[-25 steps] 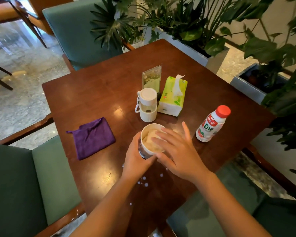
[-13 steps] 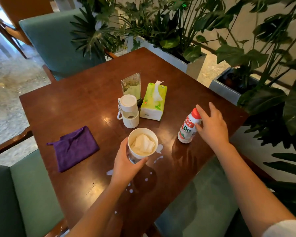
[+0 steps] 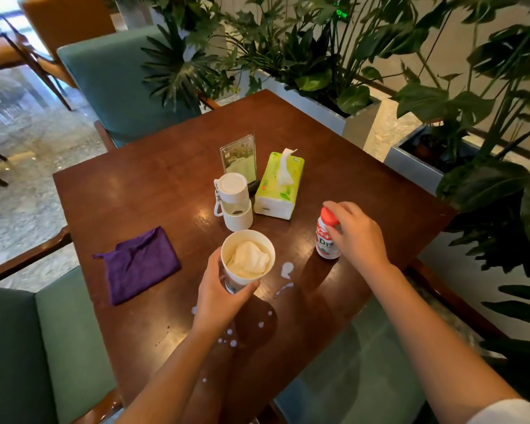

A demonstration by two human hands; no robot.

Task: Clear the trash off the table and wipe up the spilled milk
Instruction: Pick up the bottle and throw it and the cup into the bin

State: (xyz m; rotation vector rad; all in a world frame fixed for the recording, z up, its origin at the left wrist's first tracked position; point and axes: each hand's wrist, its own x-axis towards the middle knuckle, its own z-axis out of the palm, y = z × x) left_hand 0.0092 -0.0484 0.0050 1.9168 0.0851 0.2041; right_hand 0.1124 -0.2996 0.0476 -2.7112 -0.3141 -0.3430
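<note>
**Both hands busy near the tabletop's near corner, milk spill between them**

The left hand (image 3: 224, 296) is wrapped around a paper cup (image 3: 248, 260) stuffed with a crumpled tissue (image 3: 248, 260); whether the cup rests on the tabletop (image 3: 153, 191) or is lifted off it cannot be told. The right hand (image 3: 357, 235) is closed over the red-capped milk bottle (image 3: 326, 240), which stands upright near the right edge, fingers over the cap and the side of the bottle.

Spilled milk (image 3: 286, 267) lies between cup and bottle as a white blot and a streak, with small drops scattered toward the near edge beside the left forearm. A folded purple cloth (image 3: 140, 264) lies flat at the left, apart from the spill and short of the left edge. Behind the cup stand a white lidded tumbler (image 3: 233, 201), a green tissue pack (image 3: 277, 185) and an upright clear sign (image 3: 238, 157), close together in the middle.

The far half of the tabletop is bare wood. Green chairs (image 3: 117, 81) sit at the far-left and near-left edges; planters (image 3: 358, 117) with leaves crowd the far and right sides.

The left hand hides the cup's lower wall, and the right hand hides part of the bottle. The bottle's label print is too small to read.
</note>
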